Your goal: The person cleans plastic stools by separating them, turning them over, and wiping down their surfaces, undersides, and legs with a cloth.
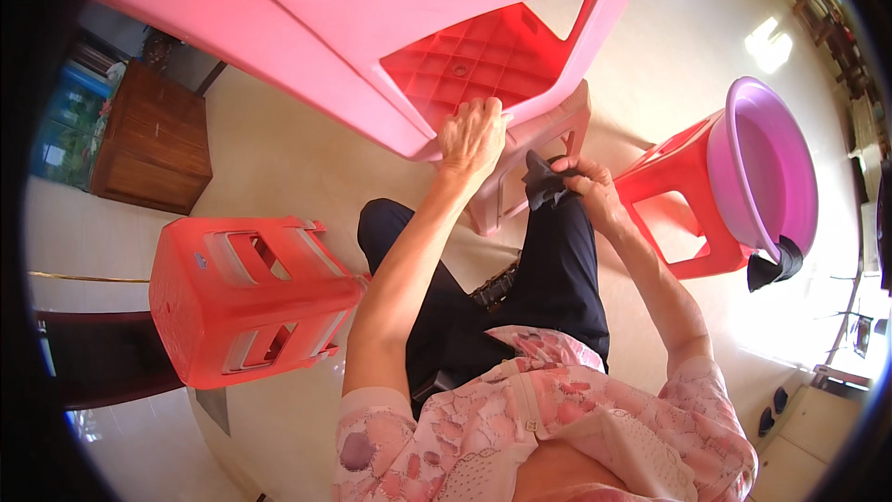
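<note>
My left hand [474, 141] grips the edge of a large pink plastic stool [313, 35], its fingers curled over the rim beside a wide opening. Through that opening shows a red ribbed underside. The stool lies tipped in front of me, against or over a smaller pink stool [519, 146]; their exact contact is partly hidden. In my right hand [596, 188] a crumpled dark cloth [547, 178] is pinched between thumb and fingers, above my right knee and apart from the large stool.
To the right, a purple basin [770, 153] rests on a red plastic stool [655, 202], with a dark cloth [775, 263] over its rim. Stacked red stools [244, 293] stand at left. Farther left is a brown wooden cabinet [153, 139]. Dark slippers [772, 413] lie at lower right.
</note>
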`<state>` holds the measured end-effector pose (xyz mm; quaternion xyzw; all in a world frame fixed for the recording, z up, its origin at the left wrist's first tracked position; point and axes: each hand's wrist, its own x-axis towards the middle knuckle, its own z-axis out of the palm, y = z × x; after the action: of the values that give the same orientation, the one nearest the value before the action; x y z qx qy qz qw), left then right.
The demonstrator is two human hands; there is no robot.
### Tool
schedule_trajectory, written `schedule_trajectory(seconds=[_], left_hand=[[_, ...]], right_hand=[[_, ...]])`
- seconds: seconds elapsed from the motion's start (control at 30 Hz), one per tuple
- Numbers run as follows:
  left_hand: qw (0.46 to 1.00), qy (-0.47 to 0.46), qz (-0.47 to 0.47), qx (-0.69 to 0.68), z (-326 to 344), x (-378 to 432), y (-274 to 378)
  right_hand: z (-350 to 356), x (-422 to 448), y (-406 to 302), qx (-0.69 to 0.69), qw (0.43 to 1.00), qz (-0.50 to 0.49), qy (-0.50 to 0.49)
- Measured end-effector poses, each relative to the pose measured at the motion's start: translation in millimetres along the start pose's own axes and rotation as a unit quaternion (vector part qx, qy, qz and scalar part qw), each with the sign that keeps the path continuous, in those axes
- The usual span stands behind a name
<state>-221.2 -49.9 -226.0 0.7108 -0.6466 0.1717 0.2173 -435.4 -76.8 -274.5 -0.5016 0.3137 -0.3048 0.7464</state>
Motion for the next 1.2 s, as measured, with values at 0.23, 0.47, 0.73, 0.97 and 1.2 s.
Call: schedule_trajectory(seconds=[0.23,0.47,0.73,0.97,1.2], left_hand=[[0.994,0.06,-0.008,-0.095,-49,14,-28],[0.983,0.184,0.016,-0.011,-85,59,-90],[0.953,0.235,-0.154,-0.117,-104,71,-142],[0.843,0.322,-0.303,-0.305,-103,58,-190],[0.714,0.41,-0.414,-0.388,-109,13,-251]], right_hand=[[3,12,10,-0.037,0.999,0.014,-0.017],[28,19,6,-0.004,0.999,0.028,-0.032],[38,29,20,0.038,0.998,0.041,-0.028],[4,71,76,0.254,0.948,0.116,0.155],[25,73,74,0.1,0.979,0.131,0.123]])
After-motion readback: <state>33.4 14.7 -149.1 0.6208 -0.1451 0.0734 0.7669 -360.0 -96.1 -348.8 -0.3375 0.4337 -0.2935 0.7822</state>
